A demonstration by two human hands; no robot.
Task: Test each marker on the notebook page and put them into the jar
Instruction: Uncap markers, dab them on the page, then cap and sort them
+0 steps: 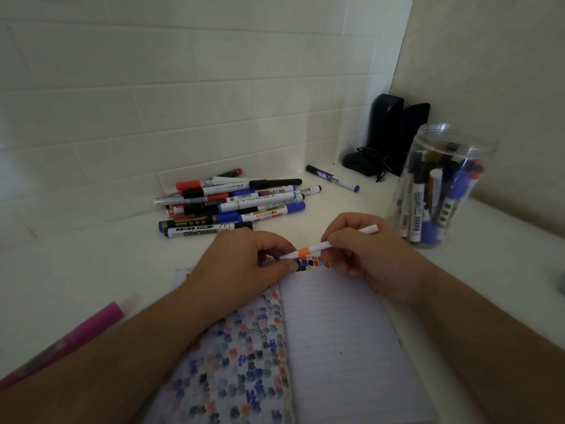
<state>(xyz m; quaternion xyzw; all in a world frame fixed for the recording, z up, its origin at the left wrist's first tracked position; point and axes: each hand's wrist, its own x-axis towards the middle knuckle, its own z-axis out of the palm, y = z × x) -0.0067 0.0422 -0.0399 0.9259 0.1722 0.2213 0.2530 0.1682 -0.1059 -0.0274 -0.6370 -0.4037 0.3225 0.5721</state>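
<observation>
An open lined notebook (336, 332) lies in front of me, its left page covered in coloured test marks and a row of marks along the top of the right page. Over that row I hold a thin white marker with an orange band (308, 250). My left hand (244, 264) pinches its cap end; my right hand (363, 255) grips its barrel. A clear plastic jar (440, 185) stands at the right with several markers inside. A pile of markers (232, 203) lies beyond the notebook.
A lone blue marker (333, 178) lies near the back wall. Black objects with a cord (385, 139) stand in the corner behind the jar. A pink object (76, 338) lies at the left by my forearm. Tiled walls close in the back and right.
</observation>
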